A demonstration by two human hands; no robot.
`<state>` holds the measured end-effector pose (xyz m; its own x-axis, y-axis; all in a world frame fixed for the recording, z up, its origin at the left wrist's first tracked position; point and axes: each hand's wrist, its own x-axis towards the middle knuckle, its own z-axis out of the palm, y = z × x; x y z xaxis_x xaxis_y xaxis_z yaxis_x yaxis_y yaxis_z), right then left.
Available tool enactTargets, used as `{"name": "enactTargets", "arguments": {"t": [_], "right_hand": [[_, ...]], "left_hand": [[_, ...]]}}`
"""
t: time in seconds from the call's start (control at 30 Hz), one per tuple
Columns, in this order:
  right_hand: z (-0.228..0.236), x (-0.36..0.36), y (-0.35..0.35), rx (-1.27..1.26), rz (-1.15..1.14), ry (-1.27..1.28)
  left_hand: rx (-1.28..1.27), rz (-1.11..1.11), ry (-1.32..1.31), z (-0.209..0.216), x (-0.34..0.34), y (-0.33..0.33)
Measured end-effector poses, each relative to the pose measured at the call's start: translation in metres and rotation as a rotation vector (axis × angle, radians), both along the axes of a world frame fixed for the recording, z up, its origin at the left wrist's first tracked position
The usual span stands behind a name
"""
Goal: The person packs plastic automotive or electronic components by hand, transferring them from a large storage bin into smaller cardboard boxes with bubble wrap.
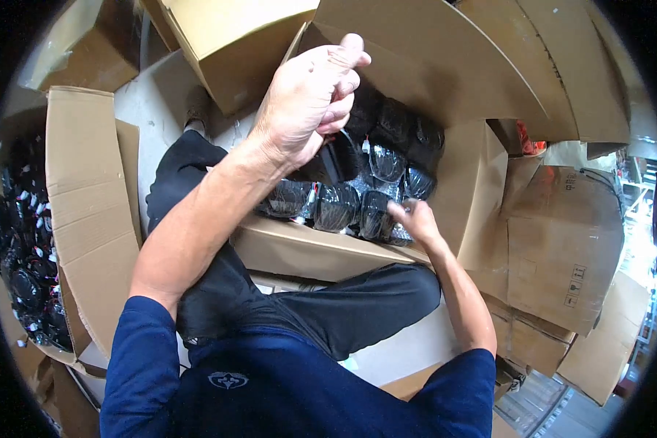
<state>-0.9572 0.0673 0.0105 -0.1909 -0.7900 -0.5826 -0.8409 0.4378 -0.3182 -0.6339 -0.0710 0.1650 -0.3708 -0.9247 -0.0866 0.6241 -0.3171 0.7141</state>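
My left hand (312,98) is raised over a large open cardboard box (314,252), its fingers curled in. What they hold, if anything, is hidden. Just below that hand a dark, smooth-edged piece (337,159) shows; whether the hand touches it I cannot tell. My right hand (418,221) hovers at the near right of the box, slightly blurred, fingers apart and nothing visible in them. Beneath it lie black rounded parts wrapped in clear plastic (336,207), set in rows. Small white connectors show among some of them. More black bundles (398,120) fill the far side.
At the left stands another cardboard box (87,212) beside a heap of black parts with white plugs (28,285). Closed cartons (558,248) are stacked at the right. A box with a yellowish panel (233,25) is at the back. My bent legs (358,306) border the box's near side.
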Motion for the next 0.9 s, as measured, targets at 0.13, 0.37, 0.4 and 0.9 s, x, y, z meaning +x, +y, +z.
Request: {"name": "enactTargets", "arguments": {"t": [0.13,0.37,0.4,0.9], "right_hand": [[0.076,0.105,-0.02,0.456,-0.601,-1.638],[0.106,0.071,-0.022,-0.344,-0.743,-1.52],[0.117,0.051,-0.022,-0.424,-0.611,-1.336],[-0.01,-0.044,0.047,-0.041,0.282,0.394]], "left_hand": [[0.079,-0.088,0.364,-0.007,-0.015,0.011],[0.022,-0.166,0.212,-0.028,-0.05,0.026],[0.0,0.018,0.012,-0.048,-0.065,0.029],[-0.376,-0.537,-0.734,-0.114,-0.089,0.071]]}}
